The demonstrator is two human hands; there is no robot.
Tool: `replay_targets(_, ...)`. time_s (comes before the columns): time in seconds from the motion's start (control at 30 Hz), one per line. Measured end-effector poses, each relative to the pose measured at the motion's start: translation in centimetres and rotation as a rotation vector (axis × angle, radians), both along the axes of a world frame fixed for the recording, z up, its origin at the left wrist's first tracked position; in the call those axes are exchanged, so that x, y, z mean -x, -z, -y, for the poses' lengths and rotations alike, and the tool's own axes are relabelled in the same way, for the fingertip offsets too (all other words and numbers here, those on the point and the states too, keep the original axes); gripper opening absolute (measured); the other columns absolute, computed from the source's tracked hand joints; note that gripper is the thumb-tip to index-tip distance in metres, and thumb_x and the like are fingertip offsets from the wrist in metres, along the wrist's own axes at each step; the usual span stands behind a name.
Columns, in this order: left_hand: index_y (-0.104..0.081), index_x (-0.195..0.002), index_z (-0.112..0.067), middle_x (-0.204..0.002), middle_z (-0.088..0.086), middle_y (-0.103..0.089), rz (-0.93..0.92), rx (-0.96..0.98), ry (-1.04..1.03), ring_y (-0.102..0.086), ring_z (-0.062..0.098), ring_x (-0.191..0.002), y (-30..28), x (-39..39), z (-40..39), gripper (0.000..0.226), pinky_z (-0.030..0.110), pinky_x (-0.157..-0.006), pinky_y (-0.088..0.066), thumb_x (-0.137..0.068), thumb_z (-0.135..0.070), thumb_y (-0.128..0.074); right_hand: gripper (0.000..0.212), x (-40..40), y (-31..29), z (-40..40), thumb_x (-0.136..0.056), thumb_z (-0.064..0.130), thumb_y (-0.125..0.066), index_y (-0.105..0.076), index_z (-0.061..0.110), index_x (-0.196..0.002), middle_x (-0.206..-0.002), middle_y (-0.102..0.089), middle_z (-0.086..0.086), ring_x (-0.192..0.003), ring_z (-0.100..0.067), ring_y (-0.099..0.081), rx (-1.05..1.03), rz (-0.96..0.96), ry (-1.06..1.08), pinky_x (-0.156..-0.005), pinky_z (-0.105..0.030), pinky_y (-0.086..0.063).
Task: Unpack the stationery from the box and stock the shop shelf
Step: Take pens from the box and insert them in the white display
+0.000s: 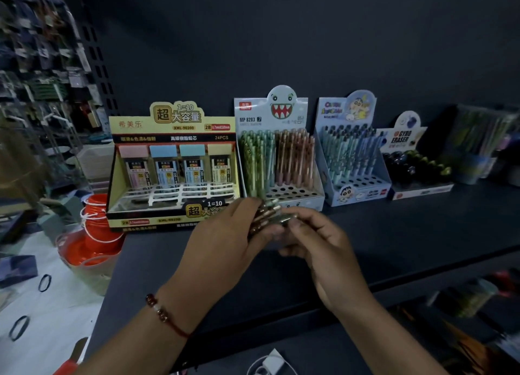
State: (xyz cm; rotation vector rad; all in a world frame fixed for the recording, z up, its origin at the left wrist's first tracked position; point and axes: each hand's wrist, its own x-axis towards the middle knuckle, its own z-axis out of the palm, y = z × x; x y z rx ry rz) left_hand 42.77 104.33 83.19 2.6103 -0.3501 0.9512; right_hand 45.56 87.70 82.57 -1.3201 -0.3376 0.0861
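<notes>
My left hand (225,239) grips a bunch of mechanical pencils (267,212) just above the dark shelf (394,234), in front of the monster-face pencil display box (281,160). My right hand (318,234) pinches one pencil at the bunch's near end. The display box holds green pencils on its left and pink ones on its right, and its front rows of holes stand empty.
On the shelf stand a yellow pencil-lead box (174,166) at left, a cartoon pen display (351,155) and a gyro eraser box (416,160) at right. Red buckets (98,228) sit off the shelf's left end. A white charger (273,363) lies near the lower edge.
</notes>
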Motion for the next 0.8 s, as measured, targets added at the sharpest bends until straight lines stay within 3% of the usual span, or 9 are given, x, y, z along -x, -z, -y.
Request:
replay_targets(0.07, -0.050, -0.111, -0.025, -0.090, -0.009, -0.062, -0.019, 0.018, -0.034, -0.055, 0.009, -0.065, -0.1, 0.1, -0.2, 0.053, 0.012, -0.049, -0.030, -0.095, -0.068, -0.024, 0.022, 0.1, 0.2, 0.1, -0.098, 0.008, -0.052, -0.072, 0.018, -0.100, -0.093, -0.074, -0.012, -0.086, -0.020, -0.072, -0.038, 0.019, 0.044, -0.064, -0.025, -0.054)
replay_targets(0.17, -0.051, -0.111, -0.025, -0.085, -0.011, -0.058, -0.028, 0.006, -0.072, -0.047, 0.007, -0.062, 0.0, 0.1, -0.3, 0.048, 0.019, -0.049, -0.031, -0.095, -0.065, -0.030, 0.023, -0.1, 0.4, 0.1, -0.100, 0.009, -0.050, -0.071, 0.017, -0.100, -0.095, -0.073, -0.011, -0.087, -0.020, -0.072, -0.075, 0.016, 0.113, -0.064, -0.025, -0.054)
replay_targets(0.33, -0.047, -0.118, -0.028, -0.075, -0.016, -0.048, -0.128, 0.089, -0.098, -0.044, 0.004, -0.059, -0.2, 0.3, -0.7, 0.056, 0.019, -0.050, -0.032, -0.087, -0.072, -0.029, 0.023, -1.9, -0.5, 1.2, -0.101, 0.009, -0.047, -0.069, 0.013, -0.097, -0.084, -0.071, -0.006, -0.072, -0.015, -0.069, -0.200, -0.075, 0.279, -0.059, -0.024, -0.054)
replay_targets(0.47, -0.039, -0.126, -0.032, -0.074, -0.018, -0.046, -0.179, 0.070, -0.037, -0.047, 0.002, -0.059, -0.2, 0.3, -0.9, 0.052, 0.017, -0.050, -0.033, -0.091, -0.069, -0.029, 0.021, -4.4, -2.5, 2.8, -0.098, 0.003, -0.047, -0.064, 0.012, -0.090, -0.072, -0.068, -0.001, -0.063, -0.011, -0.066, -0.224, 0.002, 0.385, -0.057, -0.024, -0.055)
replay_targets(0.7, -0.029, -0.142, -0.044, -0.124, -0.007, -0.057, -0.249, 0.001, 0.021, -0.063, 0.020, -0.093, -0.3, 0.0, -0.7, 0.057, 0.036, -0.073, -0.053, -0.090, -0.068, -0.028, 0.019, -8.9, -6.0, 3.2, -0.090, 0.001, -0.062, -0.059, 0.014, -0.104, -0.096, -0.067, -0.008, -0.082, -0.016, -0.066, -0.101, 0.236, 0.381, -0.074, -0.028, -0.057)
replay_targets(0.8, -0.029, -0.143, -0.046, -0.124, -0.004, -0.061, -0.220, -0.050, 0.001, -0.065, 0.021, -0.091, -0.2, -0.2, -1.1, 0.059, 0.033, -0.068, -0.053, -0.091, -0.073, -0.022, 0.021, -10.6, -6.2, 2.0, -0.088, 0.003, -0.065, -0.063, 0.018, -0.102, -0.089, -0.067, -0.004, -0.079, -0.016, -0.064, 0.033, 0.348, 0.391, -0.076, -0.034, -0.056)
